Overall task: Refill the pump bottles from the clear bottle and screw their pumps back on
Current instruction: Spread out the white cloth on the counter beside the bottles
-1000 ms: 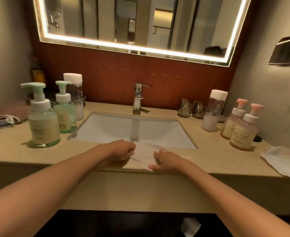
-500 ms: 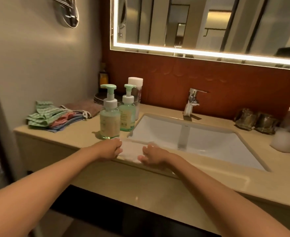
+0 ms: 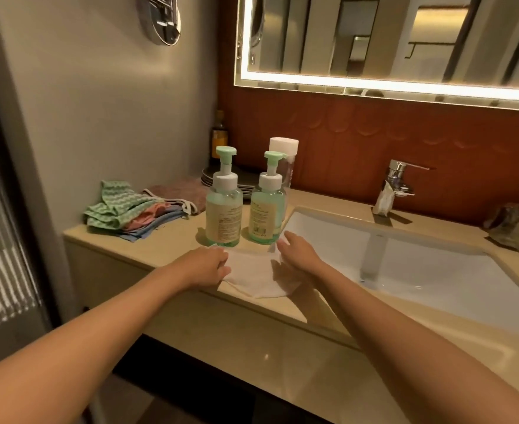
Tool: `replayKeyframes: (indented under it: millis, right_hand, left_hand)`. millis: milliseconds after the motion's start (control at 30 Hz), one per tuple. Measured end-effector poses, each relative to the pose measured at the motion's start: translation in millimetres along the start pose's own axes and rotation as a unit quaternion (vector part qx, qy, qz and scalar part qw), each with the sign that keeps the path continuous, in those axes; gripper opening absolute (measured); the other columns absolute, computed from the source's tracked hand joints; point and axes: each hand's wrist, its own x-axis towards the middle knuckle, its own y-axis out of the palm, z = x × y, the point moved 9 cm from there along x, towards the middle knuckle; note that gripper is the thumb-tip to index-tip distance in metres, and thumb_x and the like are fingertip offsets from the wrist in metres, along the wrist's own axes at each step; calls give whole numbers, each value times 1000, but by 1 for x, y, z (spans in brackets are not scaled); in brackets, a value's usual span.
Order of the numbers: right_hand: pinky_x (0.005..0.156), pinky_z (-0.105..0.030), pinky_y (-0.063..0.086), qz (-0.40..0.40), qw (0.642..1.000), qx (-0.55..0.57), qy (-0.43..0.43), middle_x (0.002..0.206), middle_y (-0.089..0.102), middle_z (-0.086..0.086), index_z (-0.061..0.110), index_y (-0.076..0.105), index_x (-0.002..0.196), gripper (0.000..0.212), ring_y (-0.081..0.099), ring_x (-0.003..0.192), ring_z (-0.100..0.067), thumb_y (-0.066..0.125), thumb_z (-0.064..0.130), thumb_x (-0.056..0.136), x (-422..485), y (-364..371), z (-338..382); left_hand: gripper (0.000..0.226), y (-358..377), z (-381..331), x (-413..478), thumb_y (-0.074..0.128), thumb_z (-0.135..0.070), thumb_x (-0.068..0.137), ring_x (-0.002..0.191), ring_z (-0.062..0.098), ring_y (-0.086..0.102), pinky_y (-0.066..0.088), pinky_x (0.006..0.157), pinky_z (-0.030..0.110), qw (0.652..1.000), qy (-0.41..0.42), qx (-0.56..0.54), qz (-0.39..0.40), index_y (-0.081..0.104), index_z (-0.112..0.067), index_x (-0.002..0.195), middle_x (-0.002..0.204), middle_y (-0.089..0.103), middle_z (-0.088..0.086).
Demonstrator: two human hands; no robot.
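Pump bottles (image 3: 224, 209), two, upright on bench (image 3: 172, 240) beside sink (image 3: 328, 237), pumps on; likely smooth, hefty, slippery if wet, best gripped round the body; left hand (image 3: 209, 267) pinches white cloth (image 3: 252, 278); right hand (image 3: 294, 252) rests flat on it.

Glossy polished stone on the surface (image 3: 175, 238) — smooth glazed white in the sink (image 3: 420, 264). Clear shiny plastic for the pump bottles (image 3: 224, 220), matt green for their pumps (image 3: 226, 153). Bright chromed metal at the tap (image 3: 396, 176).

Green-capped pump bottles (image 3: 224, 206); white cloth (image 3: 253, 275); green zigzag towel (image 3: 114, 206); beige counter (image 3: 166, 243); rust-red wall (image 3: 343, 142).
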Motion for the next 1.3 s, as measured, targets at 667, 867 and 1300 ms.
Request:
replayKeyframes:
  millis: [667, 867, 1300]
  right_hand:
    - [76, -30, 45, 19, 970, -222, -99, 107, 63, -6, 12, 61, 107, 32, 57, 94, -22, 39, 33, 97, -31, 42, 23]
    - [85, -35, 45, -11, 965, -244, -92, 114, 58, -8, 10, 59, 109, 36, 55, 100, -23, 34, 33, 99, -1, 38, 24]
    - [70, -30, 43, -48, 990, -129, -16, 102, 61, -6, 14, 52, 105, 22, 53, 85, -20, 50, 33, 94, 72, 16, -7]
  left_hand:
    - [21, -4, 15, 24, 38, -34, 98, 92, 21, 51, 38, 74, 30, 1000, -8, 22, 2, 49, -16, 97, 125, 54, 7]
    - [23, -2, 10, 28, 34, -27, 100, 89, 18, 46, 34, 72, 28, 999, -12, 29, 25, 50, -12, 105, 118, 54, 8]
    - [21, -9, 0, 59, 42, -10, 89, 96, 28, 59, 49, 81, 41, 994, -30, -59, -83, 63, -13, 86, 104, 66, 11]
